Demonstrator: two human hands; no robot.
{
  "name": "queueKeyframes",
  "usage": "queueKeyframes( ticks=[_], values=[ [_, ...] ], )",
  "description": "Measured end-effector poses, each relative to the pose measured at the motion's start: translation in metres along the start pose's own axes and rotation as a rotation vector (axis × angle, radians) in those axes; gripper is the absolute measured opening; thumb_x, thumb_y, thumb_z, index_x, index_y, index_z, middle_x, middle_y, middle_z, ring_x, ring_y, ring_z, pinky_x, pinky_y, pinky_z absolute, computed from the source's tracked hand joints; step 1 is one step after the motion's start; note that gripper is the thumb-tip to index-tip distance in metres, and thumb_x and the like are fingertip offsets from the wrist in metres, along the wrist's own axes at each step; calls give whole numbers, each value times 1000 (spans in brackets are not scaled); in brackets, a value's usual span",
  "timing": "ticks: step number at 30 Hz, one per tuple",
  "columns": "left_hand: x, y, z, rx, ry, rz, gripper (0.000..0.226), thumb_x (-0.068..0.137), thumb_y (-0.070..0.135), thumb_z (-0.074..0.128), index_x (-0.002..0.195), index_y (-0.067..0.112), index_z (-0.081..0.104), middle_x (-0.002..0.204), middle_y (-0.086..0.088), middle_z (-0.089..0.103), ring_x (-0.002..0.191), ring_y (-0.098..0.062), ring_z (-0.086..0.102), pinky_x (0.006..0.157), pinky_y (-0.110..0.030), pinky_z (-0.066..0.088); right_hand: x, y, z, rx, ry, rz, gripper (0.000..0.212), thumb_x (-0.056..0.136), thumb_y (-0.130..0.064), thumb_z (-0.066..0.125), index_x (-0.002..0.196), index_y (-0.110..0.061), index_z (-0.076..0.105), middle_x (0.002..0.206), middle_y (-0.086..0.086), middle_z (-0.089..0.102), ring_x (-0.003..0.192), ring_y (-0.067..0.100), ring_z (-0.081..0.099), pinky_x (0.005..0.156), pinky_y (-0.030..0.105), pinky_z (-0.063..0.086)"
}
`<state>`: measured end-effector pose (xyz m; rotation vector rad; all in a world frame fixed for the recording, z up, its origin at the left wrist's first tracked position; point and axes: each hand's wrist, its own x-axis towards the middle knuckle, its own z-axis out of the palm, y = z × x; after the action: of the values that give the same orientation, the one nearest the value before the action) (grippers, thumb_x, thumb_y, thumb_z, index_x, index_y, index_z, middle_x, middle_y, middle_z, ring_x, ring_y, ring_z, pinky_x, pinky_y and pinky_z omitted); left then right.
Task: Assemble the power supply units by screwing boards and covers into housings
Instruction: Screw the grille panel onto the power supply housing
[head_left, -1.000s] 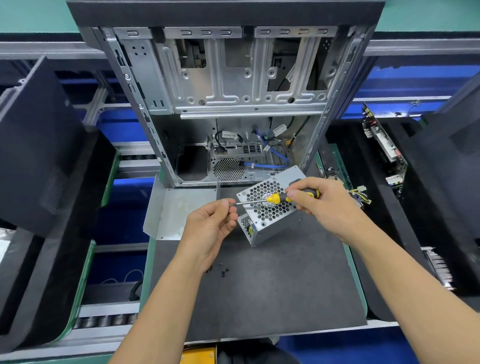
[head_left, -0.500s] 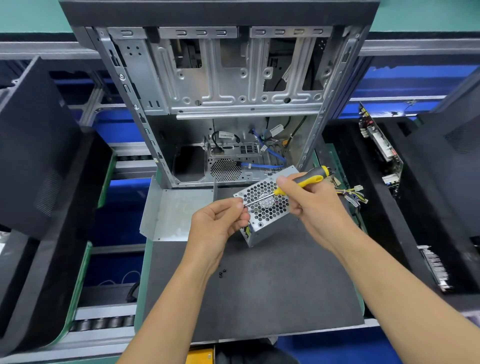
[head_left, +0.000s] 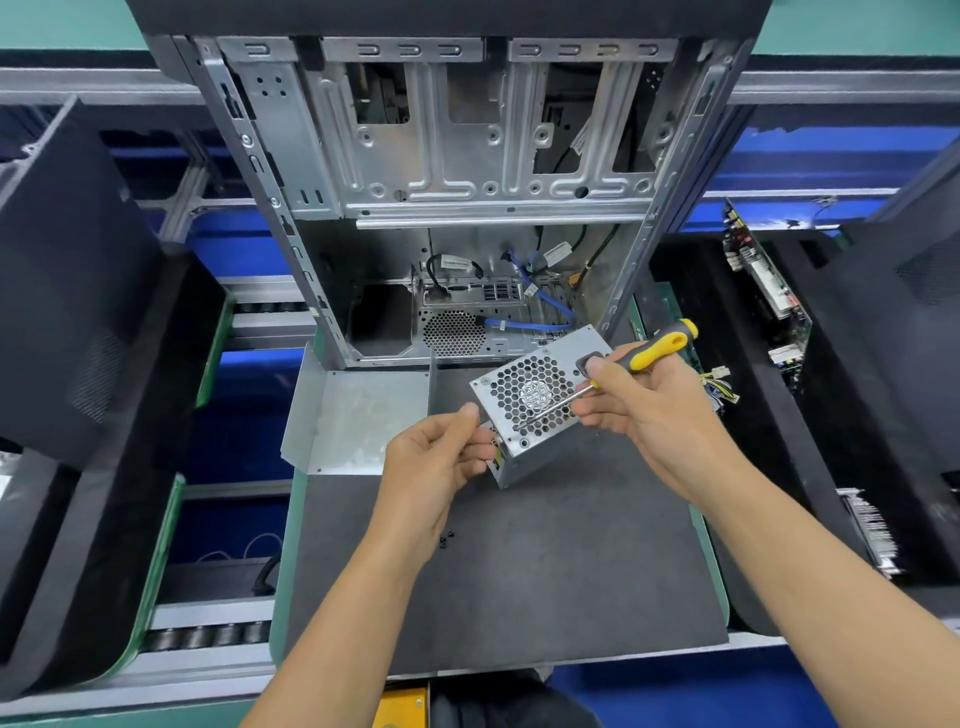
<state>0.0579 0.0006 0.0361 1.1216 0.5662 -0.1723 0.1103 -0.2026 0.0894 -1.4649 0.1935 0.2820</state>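
At the left of the centre, a loose metal plate (head_left: 358, 415) lies on the dark mat (head_left: 519, 571), not fitted to anything. Just below the middle, a few small black screws (head_left: 445, 540) lie on the mat, so I judge that some screwing is left.

The left hand (head_left: 434, 467) has its fingers curled with the thumb and fingertips pinched together at the left corner of the power supply box (head_left: 540, 405); whether a screw is between them is too small to tell.

The box stands tilted on the mat, in the centre of the frame, with its cover and fan grille already on.

The right hand (head_left: 639, 405) grips the yellow screwdriver (head_left: 623, 369), whose tip lies over the grille.

Behind, the computer case (head_left: 467, 182) is open and the box is not yet inside.
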Motion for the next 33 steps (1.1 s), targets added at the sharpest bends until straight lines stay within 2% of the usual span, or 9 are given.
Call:
queueKeyframes(
  ticks=[7,12,15,22,24,26,29,33],
  values=[
    [-1,-11,5,64,-27,-107,21,84,23,79,89,3,73,75,-7,69,66,-12,62,62,-19,53,-4,-1,-7,-180,4,-51,13,91,-9,68,89,-10,55,73,13,68,66,28,72,59,29,58],
    [-1,-14,8,113,-33,-98,32,78,24,84,97,1,72,76,-4,72,70,-14,62,67,-24,52,-8,-6,-1,-224,-16,-70,17,89,-6,70,92,-9,54,77,15,67,69,29,73,61,29,59],
    [0,-15,9,150,-19,-78,31,77,21,85,98,2,71,74,-5,73,71,-16,63,67,-24,51,-9,-12,5,-300,-28,-109,19,88,-7,71,92,-11,53,75,15,67,69,28,73,61,30,60],
    [2,-16,16,257,7,-24,18,82,18,80,90,5,70,65,-3,69,63,-14,59,64,-24,51,-15,-26,15,-589,-104,-215,19,85,-20,76,83,-13,58,71,6,72,70,16,74,72,37,59],
    [2,-16,18,279,14,-11,17,82,17,78,89,4,69,63,-3,68,59,-12,58,60,-21,50,-17,-28,18,-674,-122,-254,19,84,-23,75,82,-15,58,70,4,72,72,20,72,80,43,57],
    [3,-16,18,283,11,-3,15,83,15,77,88,4,69,62,-2,67,57,-11,57,58,-19,50,-17,-29,20,-760,-134,-290,19,84,-27,74,83,-19,57,69,3,71,73,25,69,83,40,54],
    [2,-17,16,273,-15,1,9,84,16,75,82,8,71,63,-1,66,62,-12,58,61,-20,49,-17,-30,22,-846,-146,-335,23,85,-29,74,80,-23,53,64,4,67,68,27,62,81,29,47],
    [1,-17,15,237,-40,6,11,84,20,77,79,11,73,65,0,64,65,-12,57,61,-21,48,-17,-30,24,-927,-141,-352,28,81,-37,77,80,-24,52,62,0,64,64,19,57,75,34,50]
  ],
)
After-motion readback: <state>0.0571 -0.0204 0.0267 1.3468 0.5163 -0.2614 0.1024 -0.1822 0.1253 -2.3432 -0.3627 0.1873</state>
